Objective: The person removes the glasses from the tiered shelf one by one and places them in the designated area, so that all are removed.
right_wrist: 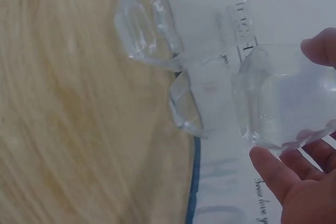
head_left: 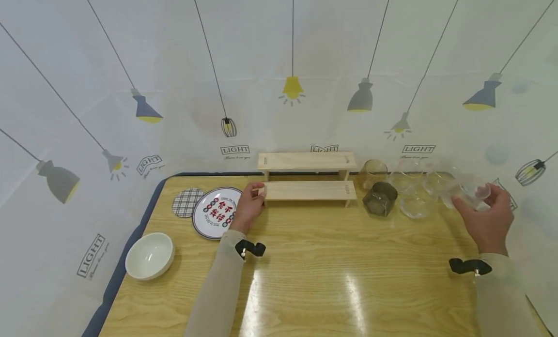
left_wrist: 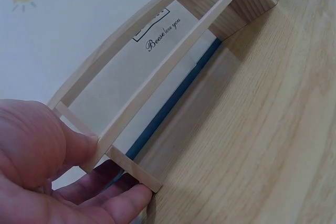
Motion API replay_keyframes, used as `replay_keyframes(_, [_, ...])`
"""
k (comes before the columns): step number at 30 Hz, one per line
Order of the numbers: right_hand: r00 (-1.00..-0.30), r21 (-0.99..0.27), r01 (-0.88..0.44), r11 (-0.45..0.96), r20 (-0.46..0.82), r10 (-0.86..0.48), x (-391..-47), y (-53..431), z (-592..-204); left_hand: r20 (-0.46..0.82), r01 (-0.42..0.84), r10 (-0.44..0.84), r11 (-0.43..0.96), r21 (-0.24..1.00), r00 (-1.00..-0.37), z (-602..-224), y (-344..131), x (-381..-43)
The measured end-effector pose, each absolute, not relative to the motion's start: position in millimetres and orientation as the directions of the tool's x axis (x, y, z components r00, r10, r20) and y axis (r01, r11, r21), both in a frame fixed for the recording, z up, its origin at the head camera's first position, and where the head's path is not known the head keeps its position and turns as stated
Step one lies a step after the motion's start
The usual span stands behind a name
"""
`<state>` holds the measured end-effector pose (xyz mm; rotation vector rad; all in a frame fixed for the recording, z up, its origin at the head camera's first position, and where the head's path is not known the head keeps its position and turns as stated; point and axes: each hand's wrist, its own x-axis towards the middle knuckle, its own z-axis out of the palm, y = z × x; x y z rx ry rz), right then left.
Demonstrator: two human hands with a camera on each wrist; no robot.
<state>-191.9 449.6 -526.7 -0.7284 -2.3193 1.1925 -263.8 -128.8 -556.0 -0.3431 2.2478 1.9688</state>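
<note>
A two-tier wooden rack (head_left: 310, 191) stands at the back of the table. My left hand (head_left: 249, 208) grips the left end of its lower tier. In the left wrist view the thumb (left_wrist: 79, 148) lies on the board's end and the fingers curl beneath, by the side support. My right hand (head_left: 490, 221) holds a clear faceted cup (right_wrist: 286, 98) off the table at the far right, tilted on its side, thumb on one side and fingers on the other. Several more clear cups (head_left: 416, 205) stand left of that hand, beside a dark grey faceted cup (head_left: 380, 200).
An amber cup (head_left: 374, 172) is behind the grey one. Left of the rack lie a white plate (head_left: 213, 208) with red lettering and a round checked coaster (head_left: 185, 203). Nearer the left edge sits a white bowl (head_left: 150, 256). A lamp-printed sheet (head_left: 261, 46) covers the walls.
</note>
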Motion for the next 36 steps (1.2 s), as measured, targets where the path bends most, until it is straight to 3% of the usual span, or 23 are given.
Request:
replay_keyframes(9, [-0.816,-0.782,0.397,0.481,-0.06,0.575,-190,463,-542,-0.262,-0.271,-0.088,0.116,0.956,-0.961,-556,-127,-265])
replay_keyframes(18, [-0.846,-0.754,0.424,0.501,-0.132,0.517,-185,466,-551,-0.26,-0.267,-0.078,0.107,0.958,-0.962,-555,-124,-265])
replay_keyframes(27, [-0.875,-0.774,0.368,0.515,-0.101,0.473,-186,464,-557,-0.253,-0.268,-0.094,0.202,0.942,-0.963,-553,-127,-260])
replay_keyframes(36, [-0.891,-0.711,0.212,0.67,0.14,0.431,-183,458,-537,-0.187,-0.189,-0.047,0.408,0.893,-0.981,-546,-138,-245])
